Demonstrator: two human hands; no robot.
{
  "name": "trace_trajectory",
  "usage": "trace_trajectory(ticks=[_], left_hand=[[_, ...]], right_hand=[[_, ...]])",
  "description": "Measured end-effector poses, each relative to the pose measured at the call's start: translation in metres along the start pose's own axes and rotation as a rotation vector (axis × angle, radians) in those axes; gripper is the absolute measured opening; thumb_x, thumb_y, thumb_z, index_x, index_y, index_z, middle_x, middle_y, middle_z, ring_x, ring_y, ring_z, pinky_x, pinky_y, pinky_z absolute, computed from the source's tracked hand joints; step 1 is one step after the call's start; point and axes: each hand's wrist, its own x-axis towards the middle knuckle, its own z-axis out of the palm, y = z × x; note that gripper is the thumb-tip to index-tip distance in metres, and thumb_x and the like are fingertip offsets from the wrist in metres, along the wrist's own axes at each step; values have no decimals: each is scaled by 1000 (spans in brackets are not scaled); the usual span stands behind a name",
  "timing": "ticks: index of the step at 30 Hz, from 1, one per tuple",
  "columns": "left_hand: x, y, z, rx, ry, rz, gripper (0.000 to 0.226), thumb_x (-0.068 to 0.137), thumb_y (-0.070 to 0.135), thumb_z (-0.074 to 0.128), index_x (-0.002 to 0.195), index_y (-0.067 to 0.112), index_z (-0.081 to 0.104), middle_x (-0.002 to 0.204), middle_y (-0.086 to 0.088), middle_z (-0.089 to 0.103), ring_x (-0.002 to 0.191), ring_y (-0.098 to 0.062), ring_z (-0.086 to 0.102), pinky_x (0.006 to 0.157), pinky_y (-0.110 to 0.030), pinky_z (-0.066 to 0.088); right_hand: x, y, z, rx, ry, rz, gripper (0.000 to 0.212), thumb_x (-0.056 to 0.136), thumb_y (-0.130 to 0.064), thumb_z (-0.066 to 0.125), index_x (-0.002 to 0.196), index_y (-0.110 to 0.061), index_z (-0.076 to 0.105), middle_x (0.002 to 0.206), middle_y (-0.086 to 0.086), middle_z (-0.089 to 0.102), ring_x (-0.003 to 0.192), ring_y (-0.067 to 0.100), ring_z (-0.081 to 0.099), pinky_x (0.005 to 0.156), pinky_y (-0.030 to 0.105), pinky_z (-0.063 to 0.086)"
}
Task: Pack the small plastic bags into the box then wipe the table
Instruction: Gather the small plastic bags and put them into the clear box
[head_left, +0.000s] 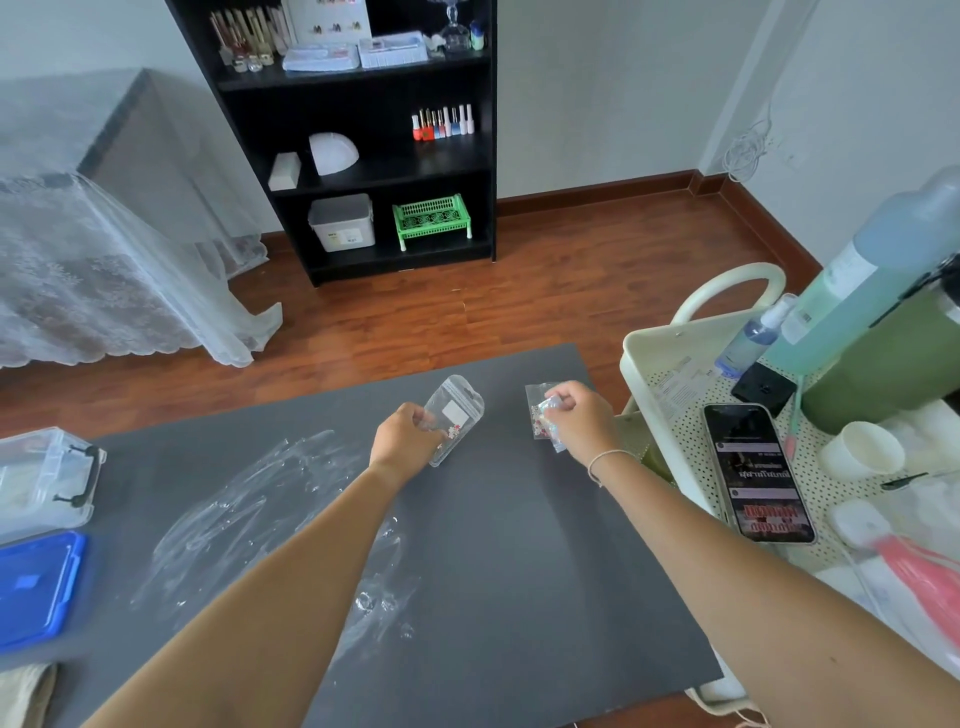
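On the dark grey table (493, 545), my left hand (408, 439) grips a small clear zip bag (457, 413) with tiny red pieces inside, tilted up off the surface. My right hand (582, 418) pinches a second small plastic bag (540, 410) near the far right edge; its lower part is hidden by my fingers. A clear plastic box (44, 480) stands open at the left edge, with its blue lid (36, 587) lying in front of it. A larger crumpled clear plastic sheet (249, 514) lies across the middle left.
A cream trolley (644, 364) stands to the right, carrying a phone (756, 473), a spray bottle (756, 335), a big blue bottle (883, 270) and a white cup (865, 449). A beige cloth (26, 696) lies at the bottom left. A black shelf (363, 156) stands behind.
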Motion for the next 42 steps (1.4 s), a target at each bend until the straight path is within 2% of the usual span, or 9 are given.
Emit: trace_trajectory(ticks=[2,4,7,11,22,27,33,37,42], left_hand=[[-1,-1,-1,-27,3,-10,18,77,18,66,90,18,54,91,2,57,82,-18,55,63,-25,39],[-1,-2,-3,-56,12,-26,13,76,18,63,87,18,56,90,0,61,84,-22,61,68,-28,44],[-3,-4,-5,-71,19,-35,7,76,18,58,83,18,59,88,-4,67,84,-25,65,69,-30,48],[-6,-6,-7,-55,26,-21,6,78,19,57,83,22,58,77,4,65,74,-17,62,50,-23,39],[-10,-10,-9,-69,48,-16,9,79,15,57,87,19,57,68,6,60,58,-8,59,54,-17,41],[-14,-15,-14,-93,49,-4,10,81,14,57,89,19,58,67,4,61,58,-8,59,50,-22,41],[-21,-24,-32,-156,97,-10,9,84,11,57,90,17,60,66,8,51,49,-6,55,44,-23,50],[-27,-37,-54,-206,108,-22,10,83,12,57,91,18,61,76,3,53,65,-17,61,58,-25,50],[-33,-56,-94,-324,165,-34,9,86,8,56,93,14,59,85,-3,57,52,-9,58,46,-19,45]], right_hand=[[9,1,0,4,22,13,16,85,-6,54,97,-12,63,96,7,65,62,16,54,38,6,35],[15,1,0,-42,17,36,19,85,-7,53,101,-12,63,104,10,66,83,26,60,62,17,48],[16,5,3,-226,1,20,27,84,-6,52,108,-13,60,114,13,59,102,33,57,89,41,46],[13,11,7,-399,71,-7,34,83,-4,54,117,-11,54,122,17,48,107,38,49,89,42,43],[5,4,16,-458,45,146,37,89,-12,50,125,-6,45,126,20,53,118,38,47,96,42,40],[0,1,24,-400,-17,87,29,87,-9,49,116,-4,53,119,19,58,110,38,53,88,40,44],[-12,-9,34,-138,-98,4,6,79,-3,54,82,-6,59,82,12,59,74,29,48,63,29,35],[-23,-26,48,-32,-184,-53,10,81,-5,57,77,-13,53,69,-2,50,70,23,45,54,27,35],[-36,-59,73,40,-255,-133,9,83,-11,61,77,-13,54,72,1,53,68,20,45,52,22,35]])
